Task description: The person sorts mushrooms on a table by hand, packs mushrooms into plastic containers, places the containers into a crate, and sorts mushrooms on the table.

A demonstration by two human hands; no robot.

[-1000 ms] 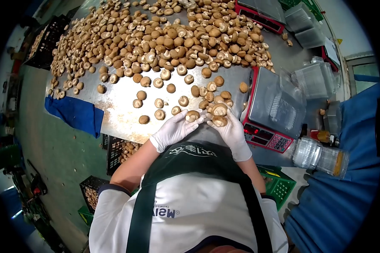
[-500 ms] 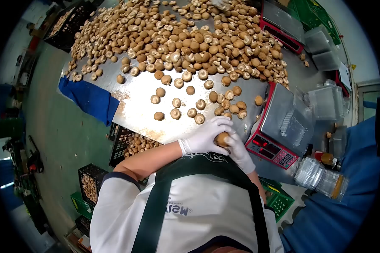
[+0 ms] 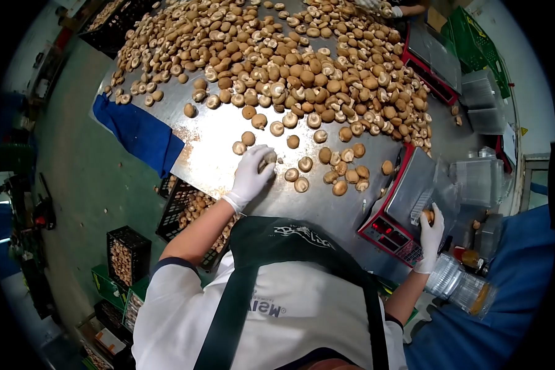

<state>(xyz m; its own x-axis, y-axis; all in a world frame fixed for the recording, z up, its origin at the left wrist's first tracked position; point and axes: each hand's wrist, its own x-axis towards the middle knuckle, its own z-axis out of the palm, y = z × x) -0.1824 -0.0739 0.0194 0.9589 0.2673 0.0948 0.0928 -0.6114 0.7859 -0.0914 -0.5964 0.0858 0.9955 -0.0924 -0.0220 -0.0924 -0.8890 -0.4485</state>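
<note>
My left hand (image 3: 253,176), in a white glove, reaches onto the metal table with its fingers closed around a brown mushroom (image 3: 269,159). The palm hides whatever else lies beneath it. At the right, my gloved right hand (image 3: 432,235) holds another mushroom (image 3: 428,215) between thumb and fingers, at the near end of a clear plastic tray (image 3: 419,206). That tray rests on the plate of a red digital scale (image 3: 385,229) with lit digits. Between my hands, several loose mushrooms (image 3: 305,164) lie on the table.
A big mushroom heap (image 3: 290,74) covers the table's far side, where another person's gloved hand (image 3: 369,4) shows. A blue cloth (image 3: 135,132) hangs over the left edge. Black crates (image 3: 129,256) stand lower left. Clear containers (image 3: 478,180) and a second scale (image 3: 430,65) are at right.
My hands have separated from in front of my apron. The left went forward and left to a mushroom on the table; the right carried a mushroom to the tray on the scale.
</note>
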